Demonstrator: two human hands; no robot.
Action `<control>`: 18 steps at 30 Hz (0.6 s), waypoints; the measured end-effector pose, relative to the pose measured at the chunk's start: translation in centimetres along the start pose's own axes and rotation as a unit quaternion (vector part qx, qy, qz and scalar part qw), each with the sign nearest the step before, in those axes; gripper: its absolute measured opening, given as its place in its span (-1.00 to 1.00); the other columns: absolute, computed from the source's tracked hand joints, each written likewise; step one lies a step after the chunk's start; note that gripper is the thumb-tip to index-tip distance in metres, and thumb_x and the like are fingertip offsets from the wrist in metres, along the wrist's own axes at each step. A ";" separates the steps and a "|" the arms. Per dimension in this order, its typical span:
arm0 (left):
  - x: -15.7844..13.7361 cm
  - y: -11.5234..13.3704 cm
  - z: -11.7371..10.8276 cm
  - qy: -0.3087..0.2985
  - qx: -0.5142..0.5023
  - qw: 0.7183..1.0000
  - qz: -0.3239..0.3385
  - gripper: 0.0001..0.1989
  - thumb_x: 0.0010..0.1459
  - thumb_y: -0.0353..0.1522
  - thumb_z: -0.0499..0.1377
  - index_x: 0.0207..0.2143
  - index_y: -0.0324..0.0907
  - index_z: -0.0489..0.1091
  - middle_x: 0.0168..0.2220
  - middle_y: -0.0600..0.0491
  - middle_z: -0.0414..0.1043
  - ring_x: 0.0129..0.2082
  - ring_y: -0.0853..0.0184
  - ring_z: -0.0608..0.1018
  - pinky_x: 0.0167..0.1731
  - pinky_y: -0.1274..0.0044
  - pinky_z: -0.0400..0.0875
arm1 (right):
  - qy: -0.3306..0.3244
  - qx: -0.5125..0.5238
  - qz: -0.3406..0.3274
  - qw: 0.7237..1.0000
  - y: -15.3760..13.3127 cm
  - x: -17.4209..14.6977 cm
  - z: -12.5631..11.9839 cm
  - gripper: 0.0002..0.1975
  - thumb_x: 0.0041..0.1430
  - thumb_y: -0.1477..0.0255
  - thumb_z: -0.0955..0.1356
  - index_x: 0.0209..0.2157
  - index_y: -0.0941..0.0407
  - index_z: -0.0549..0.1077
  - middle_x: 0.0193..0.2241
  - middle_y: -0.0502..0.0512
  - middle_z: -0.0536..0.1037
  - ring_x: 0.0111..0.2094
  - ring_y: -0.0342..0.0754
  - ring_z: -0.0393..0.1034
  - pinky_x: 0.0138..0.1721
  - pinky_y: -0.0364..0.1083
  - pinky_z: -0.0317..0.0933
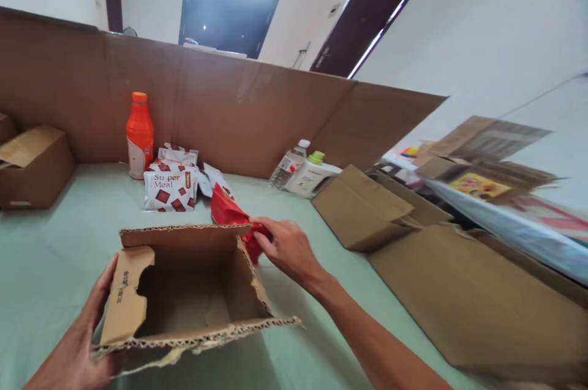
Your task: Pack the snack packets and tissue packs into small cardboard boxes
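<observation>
- Lower left: torn-edged corrugated cardboard box [184, 248] is held at its left side by the left hand [85, 332], curled part-way; some fingers are hidden. Likely light, fairly stiff; ragged flaps may bend, so best gripped by a full wall.
- Centre: red packet [228, 209] is pinched between thumb and fingers of the right hand [291, 249], just beside the box's far right corner. Looks light, soft, slick; may crumple. Best pinched at an edge, no hard squeeze.
- Beyond, left of centre: white Super Meal pouch [171, 189] and orange bottle [139, 139] are set side by side.
</observation>
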State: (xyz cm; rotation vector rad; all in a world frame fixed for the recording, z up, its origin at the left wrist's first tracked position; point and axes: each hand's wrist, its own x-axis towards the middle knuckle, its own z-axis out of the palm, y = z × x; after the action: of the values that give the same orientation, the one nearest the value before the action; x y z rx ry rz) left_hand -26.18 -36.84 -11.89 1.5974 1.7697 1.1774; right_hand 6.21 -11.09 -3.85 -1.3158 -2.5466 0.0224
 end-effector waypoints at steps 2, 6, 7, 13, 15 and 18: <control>0.0 -0.5 0.0 0.005 -0.011 1.000 -0.010 0.10 0.06 0.05 0.33 0.48 0.18 -0.24 0.51 0.03 -0.05 0.40 -0.18 0.22 0.30 0.09 0.25 | 0.018 0.005 -0.011 1.000 2.6 -4.0 -1.3 -0.68 0.32 0.43 0.25 -0.07 0.06 0.61 -0.11 0.16 0.69 -0.11 0.12 0.57 -0.01 0.08 0.31; 0.3 -0.4 -0.2 0.035 0.004 0.999 -0.004 0.10 0.04 0.20 0.23 0.49 0.15 -0.19 0.48 0.05 0.05 0.38 -0.22 0.26 0.31 0.07 0.25 | -0.015 -0.026 -0.019 0.999 5.2 -8.1 -3.3 -0.64 0.25 0.39 0.30 0.03 0.13 0.57 0.01 0.29 0.63 0.02 0.20 0.52 0.04 0.15 0.28; 0.5 0.0 -0.3 0.042 0.015 0.999 -0.005 0.06 0.07 0.22 0.18 0.49 0.15 -0.20 0.47 0.05 0.07 0.38 -0.21 0.26 0.33 0.05 0.21 | -0.035 -0.032 -0.026 0.999 5.0 -8.3 -3.5 -0.56 0.24 0.35 0.34 0.12 0.16 0.51 0.09 0.34 0.58 0.08 0.22 0.48 0.07 0.17 0.27; 1.4 2.8 -0.7 0.035 0.011 0.999 -0.014 0.17 -0.03 0.27 0.20 0.49 0.06 -0.19 0.46 -0.10 0.05 0.39 -0.27 0.21 0.33 -0.05 0.15 | -0.135 0.001 -0.023 0.991 1.4 -6.6 -2.2 -0.57 0.20 0.54 0.32 0.12 0.18 0.49 0.01 0.35 0.62 -0.02 0.18 0.53 -0.02 0.04 0.28; 1.5 2.9 -0.9 0.020 -0.001 1.000 -0.013 0.25 -0.09 0.29 0.23 0.50 0.00 -0.19 0.43 -0.17 0.12 0.39 -0.29 0.20 0.31 -0.03 0.19 | -0.133 0.025 0.001 0.991 1.3 -6.0 -1.8 -0.59 0.18 0.63 0.24 -0.01 0.18 0.56 -0.11 0.31 0.67 -0.11 0.14 0.57 -0.12 -0.01 0.29; 1.4 2.4 -1.0 0.019 -0.013 1.000 -0.006 0.24 -0.06 0.25 0.26 0.50 -0.04 -0.20 0.41 -0.19 0.15 0.41 -0.25 0.18 0.34 0.02 0.15 | -0.114 0.054 0.017 0.992 3.1 -5.9 -2.2 -0.61 0.21 0.59 0.18 -0.10 0.17 0.58 -0.17 0.22 0.69 -0.17 0.08 0.57 -0.13 -0.03 0.33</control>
State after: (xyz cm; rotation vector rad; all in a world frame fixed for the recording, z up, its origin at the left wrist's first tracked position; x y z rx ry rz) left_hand -25.91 -35.88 -9.10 1.5570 1.7772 1.2294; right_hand 12.46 -14.23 -3.51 -1.3866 -2.6644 0.3298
